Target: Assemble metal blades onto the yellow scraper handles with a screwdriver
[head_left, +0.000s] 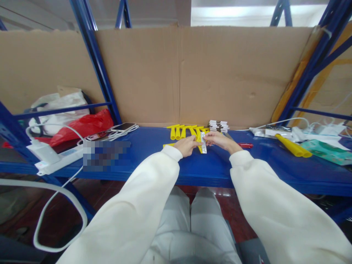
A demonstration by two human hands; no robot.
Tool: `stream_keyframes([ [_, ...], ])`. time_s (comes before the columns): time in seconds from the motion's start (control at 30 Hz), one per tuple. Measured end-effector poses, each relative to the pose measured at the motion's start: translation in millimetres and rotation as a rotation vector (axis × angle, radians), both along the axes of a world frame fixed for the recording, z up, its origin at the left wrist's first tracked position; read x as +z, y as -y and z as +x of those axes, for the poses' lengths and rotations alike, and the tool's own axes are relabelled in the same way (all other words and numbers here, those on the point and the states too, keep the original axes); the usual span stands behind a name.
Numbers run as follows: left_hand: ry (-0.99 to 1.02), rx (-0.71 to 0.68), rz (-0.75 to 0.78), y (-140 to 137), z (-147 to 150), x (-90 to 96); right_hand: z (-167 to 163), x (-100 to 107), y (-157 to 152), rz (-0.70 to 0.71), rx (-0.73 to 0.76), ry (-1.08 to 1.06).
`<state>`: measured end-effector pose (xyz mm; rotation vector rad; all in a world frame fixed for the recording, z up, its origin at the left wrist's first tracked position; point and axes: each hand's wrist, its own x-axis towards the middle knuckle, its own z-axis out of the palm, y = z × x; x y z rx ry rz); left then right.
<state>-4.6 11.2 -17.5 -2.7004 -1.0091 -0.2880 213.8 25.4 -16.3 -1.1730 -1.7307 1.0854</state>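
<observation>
My left hand [187, 146] and my right hand [219, 140] meet over the blue shelf top. Between their fingertips stands a narrow, shiny silver strip [204, 143], which both seem to pinch, one from each side. Yellow plastic shows right behind my left fingertips; whether they touch it I cannot tell. Just beyond my hands lies a row of several yellow T-shaped pieces with hollow round handles [178, 132]. A pile of small white packets with dark bands [218, 125] sits behind my right hand. Beside that hand is a red-handled item [245, 145].
On the right lie larger yellow tubes [294, 146], a green packet [327, 151] and white cables. At left are a power strip [59, 159], a phone [126, 127] and a red bag [82, 126]. Cardboard [209, 77] walls the back, between blue posts.
</observation>
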Motion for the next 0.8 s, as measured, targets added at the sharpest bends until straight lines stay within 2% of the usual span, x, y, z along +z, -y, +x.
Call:
stream_keyframes([
  [0.13, -0.002, -0.018, 0.029, 5, 2, 2.4, -5, -3, -2, 0.088, -0.057, -0.016],
  [0.4, -0.037, -0.034, 0.054, 10, 3, 6.1, -10, -4, -1, 0.142, -0.137, -0.051],
  [0.8, -0.103, -0.014, 0.096, 10, 4, 5.3, -11, -6, -1, 0.198, -0.102, -0.083],
])
